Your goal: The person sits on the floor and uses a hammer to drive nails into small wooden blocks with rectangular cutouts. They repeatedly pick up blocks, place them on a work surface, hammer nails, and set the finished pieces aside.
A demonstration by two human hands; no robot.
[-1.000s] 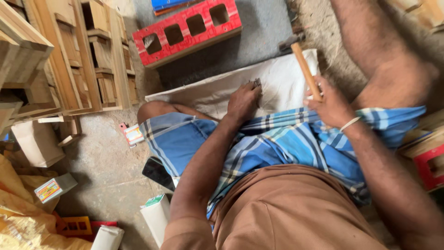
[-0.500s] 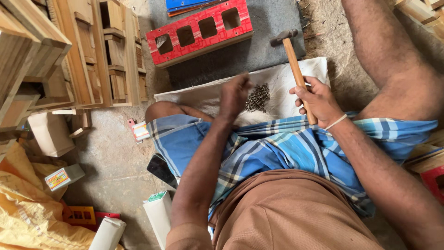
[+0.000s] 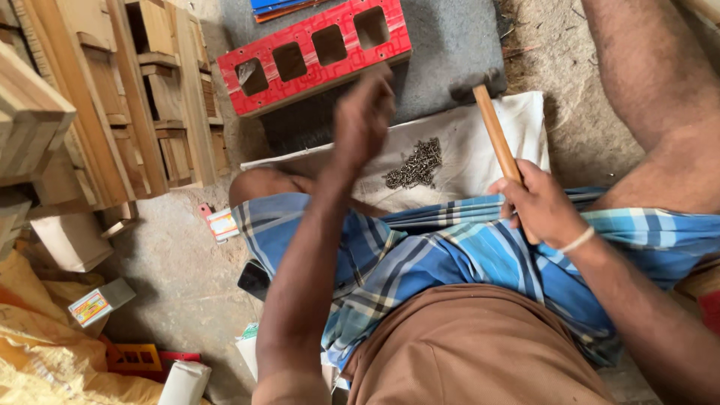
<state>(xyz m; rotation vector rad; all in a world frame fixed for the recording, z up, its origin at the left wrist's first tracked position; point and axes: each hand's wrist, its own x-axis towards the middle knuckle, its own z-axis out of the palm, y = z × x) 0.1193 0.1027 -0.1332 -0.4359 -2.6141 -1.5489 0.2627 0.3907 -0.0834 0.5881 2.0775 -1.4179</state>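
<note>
Right hand [image 3: 541,206] is wrapped fully around the wooden handle of a hammer [image 3: 497,142], its head lying near the grey mat [image 3: 450,45]. Left hand [image 3: 362,120], blurred, is raised with fingers bunched; whether it holds anything cannot be told. A pile of small nails [image 3: 415,165] rests on the white cloth [image 3: 480,165], between the hands.

The person sits bare-armed and bare-legged, wearing a brown top over a blue, white and dark checked wrap cloth at the lap. 1 thin pale band, perhaps a thread, circles the right hand's [image 3: 541,210] wrist.
</note>
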